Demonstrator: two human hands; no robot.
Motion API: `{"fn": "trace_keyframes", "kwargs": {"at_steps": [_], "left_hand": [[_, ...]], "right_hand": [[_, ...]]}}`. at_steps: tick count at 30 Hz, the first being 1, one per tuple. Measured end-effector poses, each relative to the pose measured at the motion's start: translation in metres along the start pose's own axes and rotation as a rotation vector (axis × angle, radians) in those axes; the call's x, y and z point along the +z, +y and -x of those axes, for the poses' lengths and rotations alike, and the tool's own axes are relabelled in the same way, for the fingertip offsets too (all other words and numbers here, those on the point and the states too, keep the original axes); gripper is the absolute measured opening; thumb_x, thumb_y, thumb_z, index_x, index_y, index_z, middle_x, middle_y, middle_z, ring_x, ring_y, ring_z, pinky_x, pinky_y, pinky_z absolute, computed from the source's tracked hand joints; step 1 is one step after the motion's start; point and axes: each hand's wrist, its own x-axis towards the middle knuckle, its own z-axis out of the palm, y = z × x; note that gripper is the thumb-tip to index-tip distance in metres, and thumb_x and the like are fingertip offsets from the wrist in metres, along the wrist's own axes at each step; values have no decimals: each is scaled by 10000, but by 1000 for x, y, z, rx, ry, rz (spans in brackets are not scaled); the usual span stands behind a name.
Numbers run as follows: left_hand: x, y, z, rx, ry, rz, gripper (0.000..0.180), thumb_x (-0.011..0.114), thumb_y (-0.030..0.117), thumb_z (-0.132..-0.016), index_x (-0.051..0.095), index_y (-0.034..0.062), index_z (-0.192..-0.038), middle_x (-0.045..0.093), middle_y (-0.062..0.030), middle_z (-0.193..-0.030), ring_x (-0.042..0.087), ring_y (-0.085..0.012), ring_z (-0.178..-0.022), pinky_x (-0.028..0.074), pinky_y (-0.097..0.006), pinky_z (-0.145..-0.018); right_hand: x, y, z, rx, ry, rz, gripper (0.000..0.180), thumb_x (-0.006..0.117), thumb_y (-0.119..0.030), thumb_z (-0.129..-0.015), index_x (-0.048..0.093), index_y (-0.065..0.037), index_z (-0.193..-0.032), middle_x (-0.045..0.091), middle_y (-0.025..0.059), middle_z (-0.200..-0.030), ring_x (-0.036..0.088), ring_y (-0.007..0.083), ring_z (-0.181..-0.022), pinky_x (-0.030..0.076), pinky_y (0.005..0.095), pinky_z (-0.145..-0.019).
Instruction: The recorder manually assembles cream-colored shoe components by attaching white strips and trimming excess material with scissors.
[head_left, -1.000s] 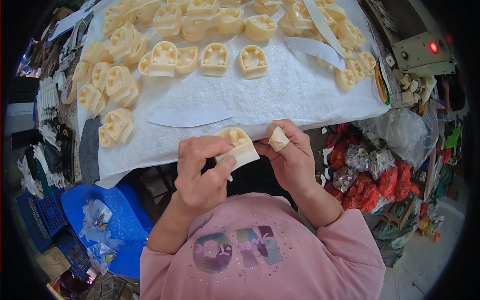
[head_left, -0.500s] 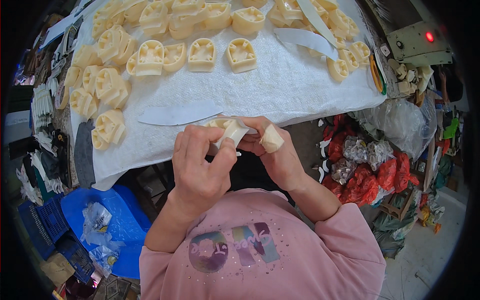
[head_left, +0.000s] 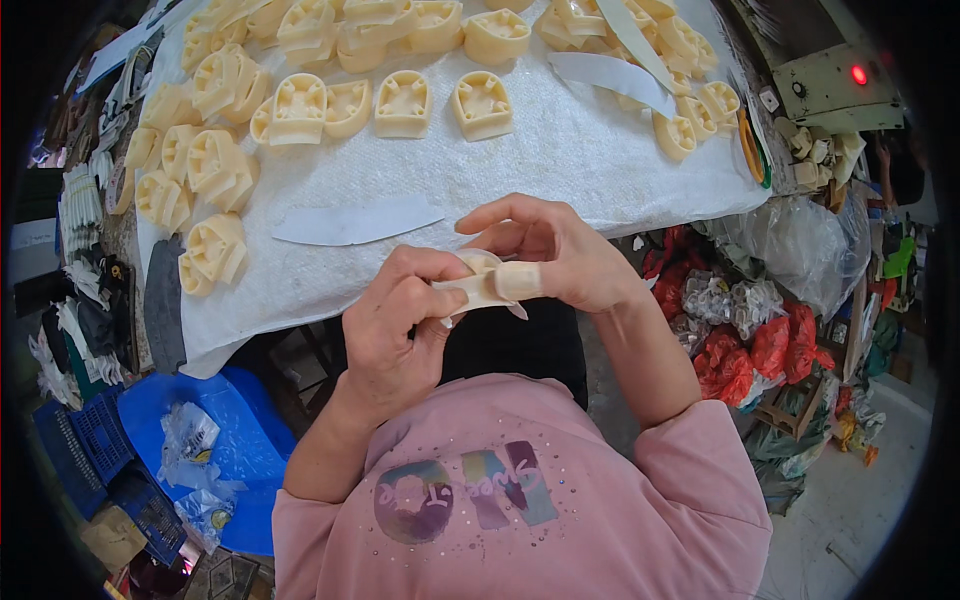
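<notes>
My left hand (head_left: 392, 325) pinches a small cream plastic piece with a rounded outline, like a shoe heel (head_left: 482, 262), above my lap just off the table's near edge. A pale strip (head_left: 470, 293) lies around its side, and a loose end sticks out underneath. My right hand (head_left: 560, 250) has its thumb, wrapped in a cream covering, against the strip at the piece's right side. The other right fingers are raised and curved, apart from the thumb. Part of the piece is hidden behind my fingers. On the table beyond lies a flat, pale curved strip (head_left: 357, 222).
Many similar cream pieces (head_left: 403, 105) stand on the white-covered table (head_left: 590, 165), mostly at its far and left sides. More pale strips (head_left: 615, 80) rest by the right pile. A blue chair (head_left: 255, 430) is at lower left; red plastic bags (head_left: 775, 345) are at right.
The piece has come down and right, off the table's edge, and turned. My right fingers have come away from it and lifted, with the wrapped thumb now against its side.
</notes>
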Motion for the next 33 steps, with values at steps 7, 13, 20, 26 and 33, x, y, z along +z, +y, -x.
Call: {"fn": "trace_keyframes", "kwargs": {"at_steps": [7,13,20,26,33], "left_hand": [[2,-3,4,-173,87,48,115,611,-42,-827,530,22,-877,593,-106,-921,542,-130,-779,441,-233,-668],[5,0,0,-363,308,300,152,635,29,-837,535,-10,-943,591,-100,-952,542,-111,-827,445,-225,-720],[15,1,0,-296,351,151,112,657,32,-817,570,2,-882,611,-91,-917,524,-91,-735,427,-223,-632],[18,-1,2,-218,348,35,95,658,33,-813,572,11,-847,626,-102,-871,527,-97,-664,420,-214,-563],[12,1,3,-227,237,-7,105,629,-2,-831,549,-12,-898,600,-131,-957,550,-133,-823,449,-242,-724]], "right_hand": [[11,14,-15,-193,177,257,396,553,-173,-889,487,-21,-1249,638,104,-1003,610,164,-863,488,268,-766],[9,14,-11,-488,276,240,318,553,-163,-900,526,-40,-1192,619,83,-1005,581,177,-940,465,303,-849],[24,8,0,-652,421,755,232,631,10,-751,572,-22,-973,592,127,-925,566,298,-865,464,335,-718],[27,5,3,-453,511,770,161,582,7,-783,563,8,-943,579,131,-870,564,270,-749,456,320,-649],[29,11,0,-459,547,489,118,559,11,-804,561,12,-922,533,111,-774,546,227,-686,442,291,-600]]}}
